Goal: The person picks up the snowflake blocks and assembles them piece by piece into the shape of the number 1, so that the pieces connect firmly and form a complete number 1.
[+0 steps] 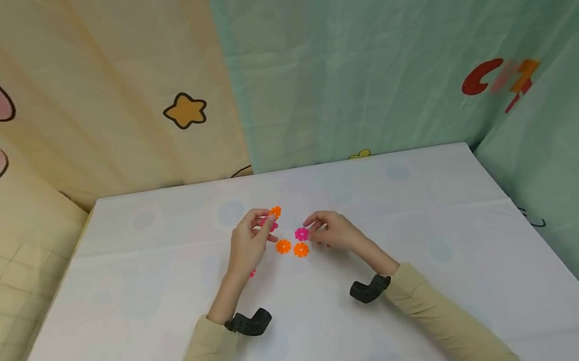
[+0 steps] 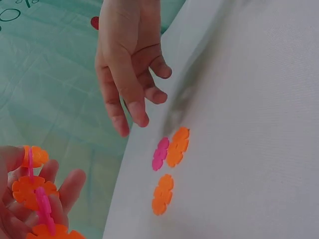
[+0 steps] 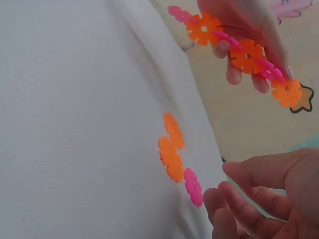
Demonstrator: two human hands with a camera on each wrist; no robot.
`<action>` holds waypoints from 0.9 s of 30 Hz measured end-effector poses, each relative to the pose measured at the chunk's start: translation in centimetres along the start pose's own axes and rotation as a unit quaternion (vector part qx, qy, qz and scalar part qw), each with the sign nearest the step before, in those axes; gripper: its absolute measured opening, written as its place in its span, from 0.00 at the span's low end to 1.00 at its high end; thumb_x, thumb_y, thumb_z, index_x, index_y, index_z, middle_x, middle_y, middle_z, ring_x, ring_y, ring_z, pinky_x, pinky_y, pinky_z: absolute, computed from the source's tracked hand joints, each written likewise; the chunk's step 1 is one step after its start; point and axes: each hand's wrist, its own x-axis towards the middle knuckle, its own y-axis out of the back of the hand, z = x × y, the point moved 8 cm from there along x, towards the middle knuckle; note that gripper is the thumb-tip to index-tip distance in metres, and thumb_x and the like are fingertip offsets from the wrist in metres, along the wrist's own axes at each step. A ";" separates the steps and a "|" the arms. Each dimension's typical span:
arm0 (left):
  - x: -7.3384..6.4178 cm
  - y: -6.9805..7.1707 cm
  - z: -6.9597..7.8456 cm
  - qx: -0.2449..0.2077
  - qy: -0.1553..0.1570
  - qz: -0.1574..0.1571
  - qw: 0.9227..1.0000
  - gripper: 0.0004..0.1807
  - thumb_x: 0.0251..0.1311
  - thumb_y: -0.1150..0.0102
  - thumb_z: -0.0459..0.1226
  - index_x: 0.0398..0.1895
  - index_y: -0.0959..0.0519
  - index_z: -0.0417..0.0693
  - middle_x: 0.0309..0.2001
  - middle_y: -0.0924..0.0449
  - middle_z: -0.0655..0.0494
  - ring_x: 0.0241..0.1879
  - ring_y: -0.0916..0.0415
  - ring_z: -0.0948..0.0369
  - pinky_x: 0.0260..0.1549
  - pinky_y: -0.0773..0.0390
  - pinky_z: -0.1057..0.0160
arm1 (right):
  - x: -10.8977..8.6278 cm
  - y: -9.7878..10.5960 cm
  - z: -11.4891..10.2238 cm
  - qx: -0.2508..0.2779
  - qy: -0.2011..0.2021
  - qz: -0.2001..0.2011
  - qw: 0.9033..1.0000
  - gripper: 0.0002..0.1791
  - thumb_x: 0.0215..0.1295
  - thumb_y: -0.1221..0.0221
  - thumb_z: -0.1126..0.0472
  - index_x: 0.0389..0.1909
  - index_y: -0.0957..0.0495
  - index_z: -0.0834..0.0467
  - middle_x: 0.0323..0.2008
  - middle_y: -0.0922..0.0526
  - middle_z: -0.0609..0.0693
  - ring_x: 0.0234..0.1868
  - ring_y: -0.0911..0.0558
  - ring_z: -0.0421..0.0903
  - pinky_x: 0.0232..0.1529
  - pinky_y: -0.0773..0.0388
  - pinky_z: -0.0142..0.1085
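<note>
My left hand (image 1: 246,246) holds a chain of flower-shaped notched plastic discs (image 3: 247,56), orange and pink by turns, raised above the table. The discs are slotted into one another edge to edge, as the right wrist view shows. Loose on the cloth lie one pink disc (image 1: 302,234) and two orange discs, one nearer the left hand (image 1: 284,246) and one just below the pink disc (image 1: 301,249). Beside the pink disc hovers my right hand (image 1: 335,231), its fingers relaxed and slightly bent, with nothing between thumb and fingers in the right wrist view (image 3: 279,194).
A white cloth with faint pale dots covers the table (image 1: 401,326). Behind its far edge hang a beige curtain (image 1: 137,60) and a green curtain (image 1: 358,39). Each wrist wears a black camera band, one on the left (image 1: 249,324) and one on the right (image 1: 370,289).
</note>
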 end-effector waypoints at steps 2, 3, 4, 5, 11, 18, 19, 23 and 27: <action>0.0 0.0 0.0 0.001 0.000 0.003 1.000 0.15 0.67 0.45 0.45 0.51 0.24 0.47 0.39 0.18 0.42 0.27 0.16 0.55 0.25 0.27 0.69 | 0.1 -0.3 0.2 -0.013 -0.002 -0.008 1.000 0.15 0.62 0.38 0.64 0.50 0.22 0.60 0.38 0.20 0.54 0.25 0.24 0.44 0.24 0.26 0.30; -0.1 0.1 0.1 0.001 -0.001 0.004 1.000 0.15 0.67 0.45 0.45 0.50 0.24 0.47 0.39 0.18 0.43 0.27 0.16 0.55 0.24 0.28 0.69 | 0.1 -0.4 0.3 -0.019 -0.003 -0.011 1.000 0.16 0.61 0.38 0.64 0.50 0.22 0.60 0.39 0.20 0.55 0.24 0.25 0.43 0.24 0.26 0.30; -0.1 0.1 0.1 0.000 -0.002 0.005 1.000 0.15 0.67 0.44 0.45 0.50 0.24 0.46 0.39 0.18 0.43 0.27 0.16 0.54 0.24 0.29 0.69 | 0.2 -0.5 0.4 -0.024 -0.006 -0.015 1.000 0.16 0.60 0.37 0.65 0.50 0.22 0.60 0.39 0.19 0.55 0.24 0.25 0.43 0.24 0.26 0.30; -0.1 0.1 0.1 -0.001 -0.002 0.005 1.000 0.15 0.66 0.44 0.45 0.50 0.24 0.46 0.38 0.18 0.43 0.27 0.16 0.54 0.24 0.29 0.69 | 0.2 -0.7 0.5 -0.032 -0.009 -0.017 0.999 0.17 0.59 0.36 0.65 0.50 0.23 0.59 0.40 0.19 0.54 0.24 0.25 0.43 0.24 0.26 0.30; -0.1 0.1 0.1 -0.014 -0.002 0.008 1.000 0.16 0.65 0.43 0.45 0.49 0.23 0.45 0.38 0.17 0.44 0.27 0.16 0.52 0.34 0.20 0.61 | 0.1 -1.3 0.7 -0.057 -0.024 -0.026 0.998 0.19 0.56 0.33 0.64 0.49 0.23 0.58 0.42 0.18 0.53 0.26 0.25 0.44 0.26 0.25 0.30; -0.2 -0.1 0.5 -0.021 -0.017 0.009 1.000 0.13 0.63 0.40 0.44 0.46 0.21 0.46 0.36 0.18 0.44 0.28 0.17 0.46 0.25 0.21 0.60 | -0.1 -1.8 0.0 -0.086 -0.001 -0.021 0.996 0.18 0.53 0.30 0.62 0.45 0.21 0.57 0.39 0.17 0.52 0.31 0.23 0.44 0.31 0.24 0.32; -0.3 -0.1 0.6 -0.018 -0.020 0.010 1.000 0.13 0.63 0.40 0.43 0.45 0.21 0.46 0.36 0.18 0.45 0.28 0.17 0.46 0.26 0.20 0.58 | -0.1 -1.9 0.0 -0.095 0.001 -0.020 0.995 0.17 0.52 0.30 0.61 0.44 0.21 0.57 0.39 0.17 0.51 0.32 0.22 0.44 0.32 0.23 0.32; -0.6 -0.1 0.8 0.000 -0.030 0.015 0.999 0.11 0.62 0.39 0.41 0.44 0.20 0.47 0.34 0.18 0.47 0.29 0.17 0.47 0.25 0.21 0.63 | -0.1 -2.2 -0.2 -0.119 0.005 -0.015 0.993 0.17 0.53 0.30 0.59 0.43 0.20 0.56 0.38 0.17 0.50 0.36 0.22 0.44 0.38 0.23 0.34; -0.8 0.0 0.9 0.012 -0.032 0.024 0.999 0.10 0.62 0.38 0.42 0.43 0.19 0.48 0.34 0.17 0.49 0.29 0.18 0.49 0.24 0.25 0.68 | -0.1 -2.4 -0.2 -0.131 0.014 -0.014 0.991 0.16 0.53 0.30 0.59 0.43 0.19 0.56 0.38 0.17 0.49 0.37 0.22 0.44 0.41 0.24 0.36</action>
